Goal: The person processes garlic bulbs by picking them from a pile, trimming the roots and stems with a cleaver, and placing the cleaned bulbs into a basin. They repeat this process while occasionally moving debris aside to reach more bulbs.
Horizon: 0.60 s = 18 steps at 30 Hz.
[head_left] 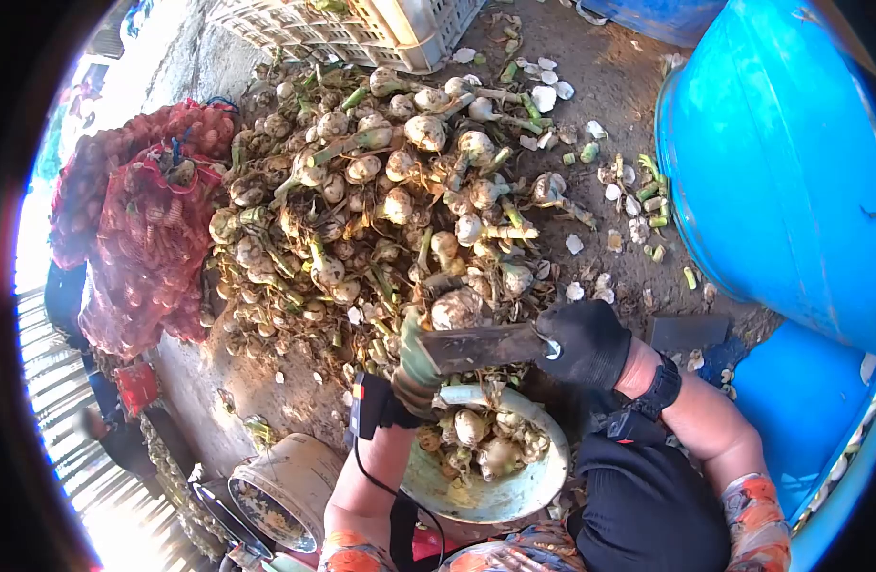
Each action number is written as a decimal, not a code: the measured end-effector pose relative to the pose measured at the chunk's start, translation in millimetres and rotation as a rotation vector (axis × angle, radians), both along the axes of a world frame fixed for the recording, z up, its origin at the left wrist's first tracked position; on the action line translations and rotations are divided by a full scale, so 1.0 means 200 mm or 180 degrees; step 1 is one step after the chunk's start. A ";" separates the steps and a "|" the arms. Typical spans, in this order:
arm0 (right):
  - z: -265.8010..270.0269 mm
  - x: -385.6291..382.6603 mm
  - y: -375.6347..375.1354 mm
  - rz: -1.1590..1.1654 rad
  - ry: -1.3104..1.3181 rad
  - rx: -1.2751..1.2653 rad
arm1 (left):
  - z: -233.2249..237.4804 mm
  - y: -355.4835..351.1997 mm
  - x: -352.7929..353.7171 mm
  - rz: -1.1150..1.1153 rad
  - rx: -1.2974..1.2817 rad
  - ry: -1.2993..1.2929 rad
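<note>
My right hand (pixel 586 345), in a black glove, is wrapped round the handle of a broad dark cleaver (pixel 481 347). Its blade points left, toward my left hand (pixel 417 367), which wears a green and dark glove. Just above the blade is a dirty garlic bulb (pixel 456 310), at the fingers of my left hand; the blade partly hides their grip. Below both hands, a pale green basin (pixel 543 477) holds several bulbs. A large heap of garlic with stalks (pixel 361 191) spreads on the ground ahead.
Red mesh sacks (pixel 152 229) stand at left, a white crate (pixel 390 33) at the top. A blue barrel (pixel 772 143) and a blue container (pixel 810 410) are at right. A white bucket (pixel 290 486) lies tilted at lower left. Cut stalks and peels litter the ground.
</note>
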State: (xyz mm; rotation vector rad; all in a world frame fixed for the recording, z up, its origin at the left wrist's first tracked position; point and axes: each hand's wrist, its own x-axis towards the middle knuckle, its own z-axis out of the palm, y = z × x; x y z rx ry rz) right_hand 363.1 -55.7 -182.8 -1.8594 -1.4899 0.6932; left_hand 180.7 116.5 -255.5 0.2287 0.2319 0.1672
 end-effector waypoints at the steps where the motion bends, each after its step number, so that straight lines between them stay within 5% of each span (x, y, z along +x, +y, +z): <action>1: 0.02 0.00 0.01 0.0040 0.0025 0.0097 | 0.03 -0.07 -0.06 -0.0085 0.0115 0.0106; 15: -0.02 0.00 -0.01 0.0306 0.0229 0.0281 | 0.14 -0.28 -0.16 -0.1185 0.1713 0.1515; 18: -0.18 -0.01 -0.06 0.0214 -0.0014 0.0126 | 0.32 -0.24 -0.05 -0.1486 0.2583 0.1094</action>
